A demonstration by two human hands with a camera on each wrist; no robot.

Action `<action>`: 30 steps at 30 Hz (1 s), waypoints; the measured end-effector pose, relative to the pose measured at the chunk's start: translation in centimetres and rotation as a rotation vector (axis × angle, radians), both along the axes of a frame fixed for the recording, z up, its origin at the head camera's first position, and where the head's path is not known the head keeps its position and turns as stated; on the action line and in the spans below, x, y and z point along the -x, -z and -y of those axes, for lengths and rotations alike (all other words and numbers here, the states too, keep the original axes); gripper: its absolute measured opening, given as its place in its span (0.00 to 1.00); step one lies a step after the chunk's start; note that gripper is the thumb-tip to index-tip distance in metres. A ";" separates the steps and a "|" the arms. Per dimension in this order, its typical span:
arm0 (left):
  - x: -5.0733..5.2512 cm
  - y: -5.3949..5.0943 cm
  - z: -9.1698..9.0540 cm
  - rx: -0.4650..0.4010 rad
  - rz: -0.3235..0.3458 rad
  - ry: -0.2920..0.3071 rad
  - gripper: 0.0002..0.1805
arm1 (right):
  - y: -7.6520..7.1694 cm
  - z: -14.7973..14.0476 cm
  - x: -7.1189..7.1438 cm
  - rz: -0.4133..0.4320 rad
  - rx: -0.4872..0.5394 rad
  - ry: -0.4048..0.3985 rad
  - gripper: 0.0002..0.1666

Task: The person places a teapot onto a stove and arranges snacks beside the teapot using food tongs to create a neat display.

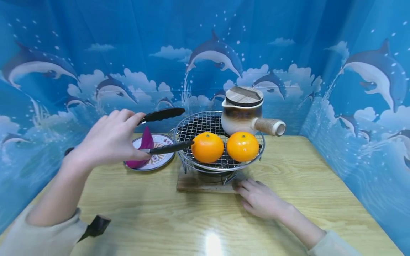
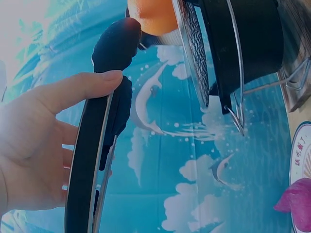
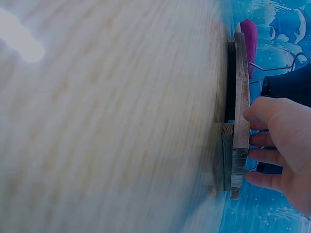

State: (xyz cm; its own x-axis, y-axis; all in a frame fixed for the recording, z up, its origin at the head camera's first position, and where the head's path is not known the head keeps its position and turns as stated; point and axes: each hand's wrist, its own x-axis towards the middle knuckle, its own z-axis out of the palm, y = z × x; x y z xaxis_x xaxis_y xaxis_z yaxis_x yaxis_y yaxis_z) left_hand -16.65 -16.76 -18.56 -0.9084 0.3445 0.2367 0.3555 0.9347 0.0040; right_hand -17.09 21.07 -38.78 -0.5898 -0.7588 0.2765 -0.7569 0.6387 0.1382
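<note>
My left hand (image 1: 110,138) holds black tongs (image 1: 173,147) spread apart, thumb on one arm and fingers on the other. The lower tip reaches the left side of an orange fruit (image 1: 207,148); whether it touches is unclear. In the left wrist view, the hand (image 2: 58,126) grips the tongs (image 2: 85,160) below the fruit (image 2: 154,15). A second orange fruit (image 1: 242,146) sits beside the first on a round wire grill (image 1: 201,122). My right hand (image 1: 261,199) rests its fingertips on the wooden board (image 1: 205,187) under the stove; the right wrist view shows the hand (image 3: 286,141) at the board's (image 3: 241,97) edge.
A lidded clay pot (image 1: 240,119) with a wrapped side handle stands at the grill's back right. Left of the grill, a patterned plate (image 1: 163,160) carries purple items (image 1: 147,140). Blue dolphin curtains (image 1: 144,53) surround the wooden table (image 1: 153,213).
</note>
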 end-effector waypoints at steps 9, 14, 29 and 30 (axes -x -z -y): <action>1.0 0.7 1.3 -0.028 0.059 -0.060 0.59 | -0.1 0.0 0.0 0.001 -0.008 0.001 0.22; 1.5 1.1 1.3 -0.015 0.085 -0.075 0.59 | 0.0 0.0 0.1 -0.007 -0.004 -0.006 0.22; 3.7 3.5 4.2 -0.042 0.154 -0.223 0.62 | -0.2 0.1 0.2 0.016 -0.013 0.010 0.20; 3.9 3.8 4.4 -0.040 0.159 -0.238 0.62 | -0.2 0.1 0.2 0.015 -0.013 0.008 0.20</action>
State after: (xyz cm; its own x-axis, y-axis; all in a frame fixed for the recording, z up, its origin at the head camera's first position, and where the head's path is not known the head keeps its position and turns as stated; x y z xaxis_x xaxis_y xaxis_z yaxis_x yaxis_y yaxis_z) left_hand -20.57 -21.20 -22.38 -0.9895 0.1102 0.0935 0.1179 0.9897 0.0809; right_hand -17.27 20.94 -38.62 -0.5998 -0.7575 0.2577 -0.7539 0.6429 0.1352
